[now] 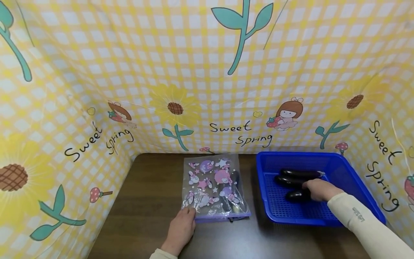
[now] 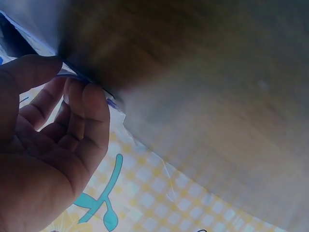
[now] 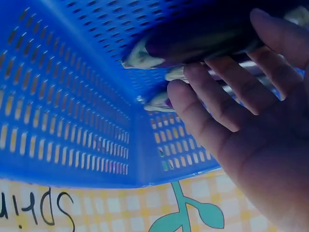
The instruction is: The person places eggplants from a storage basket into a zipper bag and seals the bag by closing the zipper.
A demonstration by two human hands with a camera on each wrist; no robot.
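My left hand (image 1: 182,226) pinches the purple-edged opening of a clear zip bag (image 1: 202,196) printed with pink and purple cartoon figures. Thumb and fingertips meet at that edge in the left wrist view. Dark long shapes, like eggplants, show through the bag's right side. Inside a blue basket (image 1: 270,212), my right hand (image 1: 321,190) grips the nearest eggplant (image 1: 295,196) by its right part. Its thumb and fingertips lie along that dark eggplant (image 3: 193,41) in the right wrist view. Two more eggplants (image 1: 299,174) lie behind it.
The brown wooden table (image 1: 145,194) carries the bag and, to its right, the basket with perforated floor and walls. Yellow checked cloth (image 1: 207,90) with flowers and lettering hangs around the back and sides. A small dark strip pokes out under the bag's near edge.
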